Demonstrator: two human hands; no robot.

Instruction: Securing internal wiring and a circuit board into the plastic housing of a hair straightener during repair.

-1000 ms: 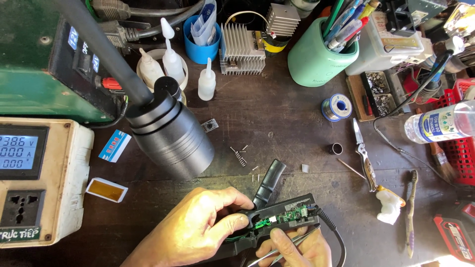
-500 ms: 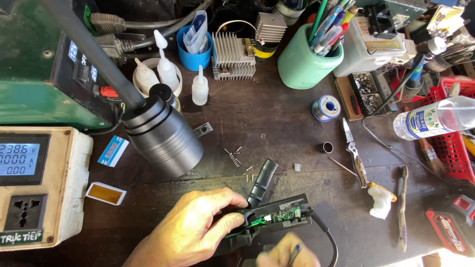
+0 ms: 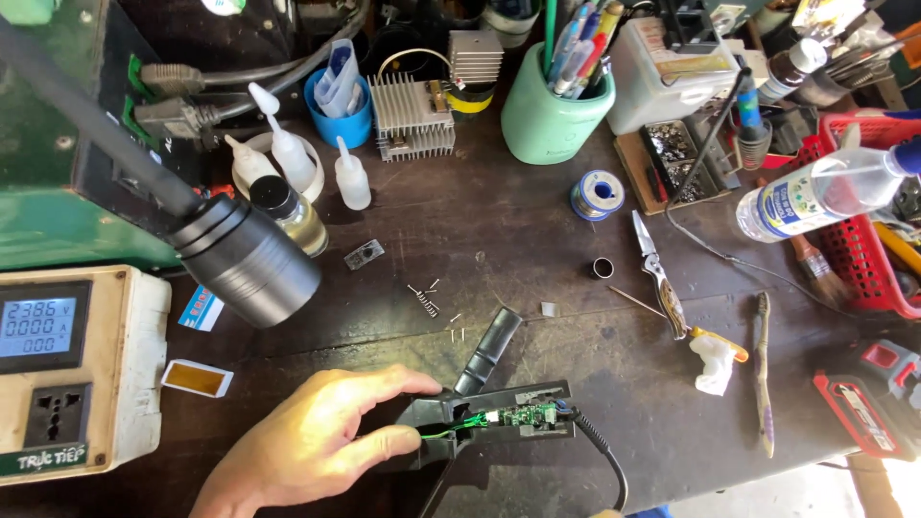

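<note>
One hand in frame: left hand (image 3: 312, 443), lower centre.
Grip: fingers pinching black housing (image 3: 480, 422) with exposed green circuit board (image 3: 523, 415).
Nearby: black lamp head (image 3: 251, 261), upper left; small spring (image 3: 425, 302) above.

Bare bench above the opened device (image 3: 499, 422) — lamp head (image 3: 251, 259) overhangs left.

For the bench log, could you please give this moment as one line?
left hand: holds opened black device | circuit board: exposed | right hand: not in view
</note>
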